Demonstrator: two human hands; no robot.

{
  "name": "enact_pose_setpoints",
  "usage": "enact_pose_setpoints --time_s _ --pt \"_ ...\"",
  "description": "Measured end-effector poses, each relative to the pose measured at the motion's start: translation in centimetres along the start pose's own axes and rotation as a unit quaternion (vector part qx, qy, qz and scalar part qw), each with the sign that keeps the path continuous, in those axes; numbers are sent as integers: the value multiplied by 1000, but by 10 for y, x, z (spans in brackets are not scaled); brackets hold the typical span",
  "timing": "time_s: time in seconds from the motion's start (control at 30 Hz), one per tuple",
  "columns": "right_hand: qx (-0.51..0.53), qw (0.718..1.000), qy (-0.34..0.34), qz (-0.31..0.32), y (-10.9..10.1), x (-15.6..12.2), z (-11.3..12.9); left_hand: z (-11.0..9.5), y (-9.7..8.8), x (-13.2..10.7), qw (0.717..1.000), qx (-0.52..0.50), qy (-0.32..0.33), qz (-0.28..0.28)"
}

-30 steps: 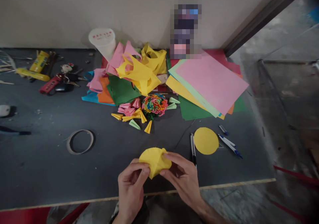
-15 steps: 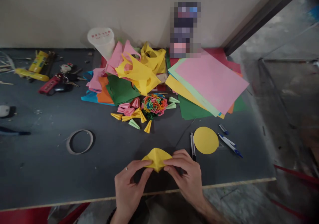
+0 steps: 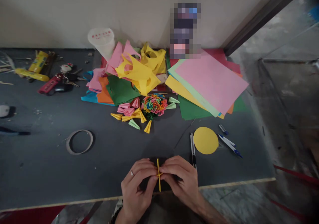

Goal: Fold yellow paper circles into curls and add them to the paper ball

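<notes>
While paper (image 3: 159,184) is pinched between the fingers of the left hand (image 3: 138,184) and right hand (image 3: 183,177), a disc (image 3: 205,140) is seen beside the cutter (image 3: 192,149).

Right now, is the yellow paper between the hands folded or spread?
Folded. The yellow paper shows as a thin cross of edges, pinched between left hand and right hand, unlike the flat yellow disc.

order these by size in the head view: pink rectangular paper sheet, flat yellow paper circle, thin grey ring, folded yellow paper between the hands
Pink sheet
Yellow circle and grey ring: too alike to rank
Folded yellow paper, partly hidden
</notes>
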State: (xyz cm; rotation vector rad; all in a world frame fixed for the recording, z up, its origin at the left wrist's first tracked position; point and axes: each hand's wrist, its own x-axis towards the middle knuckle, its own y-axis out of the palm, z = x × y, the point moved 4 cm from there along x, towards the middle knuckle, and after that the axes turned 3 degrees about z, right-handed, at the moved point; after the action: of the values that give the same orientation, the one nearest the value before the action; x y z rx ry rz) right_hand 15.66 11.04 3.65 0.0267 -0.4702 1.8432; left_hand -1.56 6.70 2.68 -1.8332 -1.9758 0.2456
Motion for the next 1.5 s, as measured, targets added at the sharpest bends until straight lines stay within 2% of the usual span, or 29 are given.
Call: enact_pose_setpoints --time_s 0.07,0.2,0.27,0.4,0.53,0.67,0.73,0.97,1.13,1.27,1.4,1.5 --pt "-13 1000 4 -2 0 1 2 -1 -1 -2 999 33 2 5" --pt "-17 1000 8 0 0 3 3 -1 0 -5 994 94 47 37" --pt "-14 1000 6 10 1 3 3 1 1 -6 994 87 54 46" --pt "-15 1000 4 22 -1 4 3 7 4 -9 996 58 57 30" --pt "-16 998 40 55 -2 3 0 10 4 -10 999 29 6 17" --pt "-17 992 97 72 -3 -2 -7 6 4 -7 996 39 -62 50" --pt "-22 990 117 71 -3 -4 -9 3 2 -4 995 45 -79 50" --pt "-51 987 129 76 1 0 -2 -1 1 -5 993 47 -110 15" --pt "-1 985 160 61 4 1 0 2 3 -17 982 80 -167 -29" --pt "26 976 209 48 5 -1 -3 6 6 -16 976 8 -218 -27" --pt "3 983 180 49 4 -3 -6 10 6 -13 970 -42 -241 -10" --pt "6 986 154 60 5 -5 -7 15 5 -14 965 -93 -242 -24"
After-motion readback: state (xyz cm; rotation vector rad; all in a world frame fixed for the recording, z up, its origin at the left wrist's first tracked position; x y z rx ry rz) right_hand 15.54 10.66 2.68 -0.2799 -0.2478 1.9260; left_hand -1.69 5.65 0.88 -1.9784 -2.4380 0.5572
